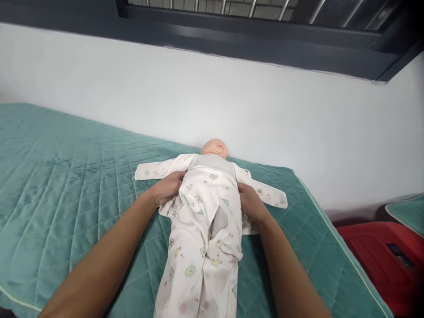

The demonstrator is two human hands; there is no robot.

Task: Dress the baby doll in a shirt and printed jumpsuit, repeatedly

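Note:
A baby doll (214, 147) lies on its back, its head toward the wall. White baby pants (195, 247) with small green, yellow and pink prints cover its legs and reach high up its torso. A grey layer (212, 163) shows above the waistband, and another grey patch shows at the crotch opening. Beneath the doll, a matching white top (159, 169) lies spread open with both sleeves stretched out. My left hand (168, 187) grips the pants at one side of the waist. At the opposite side my right hand (251, 201) is closed on them too. Both hands' fingertips are hidden.
The doll rests on a green quilted bedspread (82, 176), near a white wall (198, 97). Above is a dark window frame (232, 39) with metal bars. Beyond the bed's right edge stands a red plastic object (371, 247), with another green quilted edge (409, 214) behind it.

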